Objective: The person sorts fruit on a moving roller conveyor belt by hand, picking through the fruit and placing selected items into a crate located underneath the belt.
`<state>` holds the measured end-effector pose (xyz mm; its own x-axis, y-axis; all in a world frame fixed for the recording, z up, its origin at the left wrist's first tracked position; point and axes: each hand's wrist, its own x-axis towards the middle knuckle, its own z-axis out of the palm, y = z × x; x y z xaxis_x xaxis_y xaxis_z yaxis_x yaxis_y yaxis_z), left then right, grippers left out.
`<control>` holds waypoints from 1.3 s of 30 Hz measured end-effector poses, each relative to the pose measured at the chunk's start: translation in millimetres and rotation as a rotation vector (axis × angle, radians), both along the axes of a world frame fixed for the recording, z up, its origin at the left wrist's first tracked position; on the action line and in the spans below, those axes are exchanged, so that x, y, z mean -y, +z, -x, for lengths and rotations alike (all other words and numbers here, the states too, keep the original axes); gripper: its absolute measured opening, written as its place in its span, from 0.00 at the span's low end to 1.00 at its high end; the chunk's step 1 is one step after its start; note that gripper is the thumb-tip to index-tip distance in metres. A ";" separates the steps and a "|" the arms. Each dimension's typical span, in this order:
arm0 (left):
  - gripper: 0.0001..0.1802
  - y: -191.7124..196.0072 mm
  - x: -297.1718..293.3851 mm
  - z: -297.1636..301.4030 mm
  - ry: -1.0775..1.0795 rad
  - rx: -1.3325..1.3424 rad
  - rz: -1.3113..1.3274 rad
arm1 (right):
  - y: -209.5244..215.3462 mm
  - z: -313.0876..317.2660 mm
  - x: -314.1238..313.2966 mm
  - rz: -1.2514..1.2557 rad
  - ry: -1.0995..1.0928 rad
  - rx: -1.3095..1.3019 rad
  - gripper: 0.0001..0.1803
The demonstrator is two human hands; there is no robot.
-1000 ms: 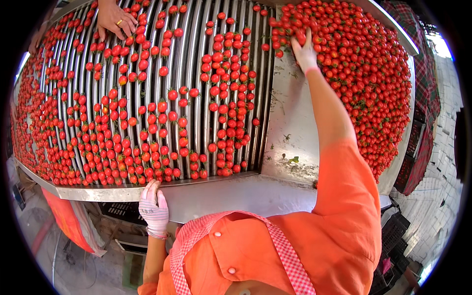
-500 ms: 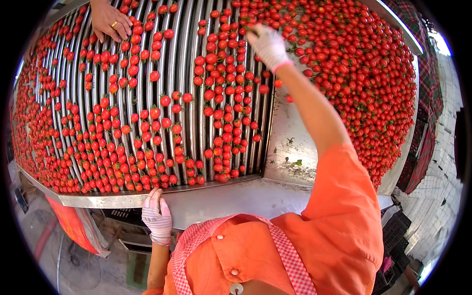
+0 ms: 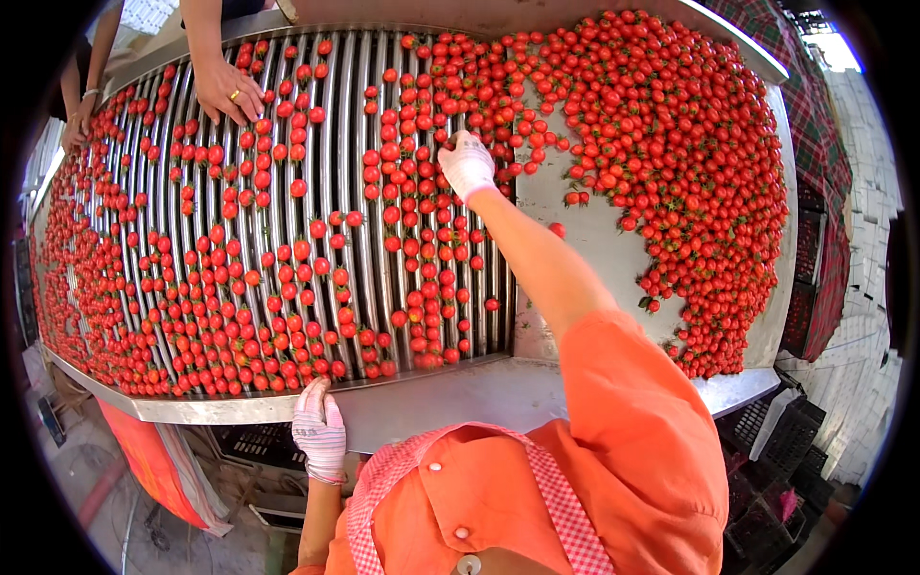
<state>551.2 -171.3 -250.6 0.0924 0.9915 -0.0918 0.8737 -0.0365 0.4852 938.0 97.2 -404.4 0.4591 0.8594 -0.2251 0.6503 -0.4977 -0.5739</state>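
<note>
My right hand (image 3: pixel 468 165), in a thin white glove, is over the right part of the roller conveyor (image 3: pixel 337 105), among small red tomatoes (image 3: pixel 422 168). Its fingers are curled down and whatever they hold is hidden. My left hand (image 3: pixel 319 431), in a striped pink and white glove, rests at the conveyor's near metal rim (image 3: pixel 230 409). The fingers of that hand lie stretched over the edge, holding nothing visible. Tomatoes with green calyxes sit in rows between the steel rollers. To the right, a big heap of tomatoes (image 3: pixel 709 163) lies on a metal tray (image 3: pixel 613 244).
Across the conveyor, another person's bare hand (image 3: pixel 230 93) with a ring touches tomatoes; a further person's hand (image 3: pixel 75 132) is at the far left. Black crates (image 3: pixel 791 426) stand at the lower right. A plaid cloth (image 3: pixel 815 144) hangs beyond the tray.
My right hand has drawn back toward me and left, its fingers now more bent. More tomatoes lie near the tray's left edge. The left hand stays at the rim. The view has shifted slightly.
</note>
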 end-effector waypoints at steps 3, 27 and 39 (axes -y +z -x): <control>0.16 -8.6 -11.9 -5.3 0.259 0.377 0.206 | 16.1 14.1 31.2 -0.198 -0.028 -0.077 0.19; 0.14 -96.3 -74.8 -117.5 0.938 1.847 1.077 | -11.5 -105.3 -179.9 0.044 0.588 0.458 0.23; 0.24 -85.1 -126.4 -163.3 0.747 1.935 1.093 | 85.8 10.0 71.1 -0.164 0.952 -0.415 0.15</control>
<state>714.5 -44.9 -335.7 0.4690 0.5465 -0.6938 -0.7126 0.6982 0.0683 928.0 26.0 -318.6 -0.5081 0.8593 -0.0579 0.4688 0.2196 -0.8556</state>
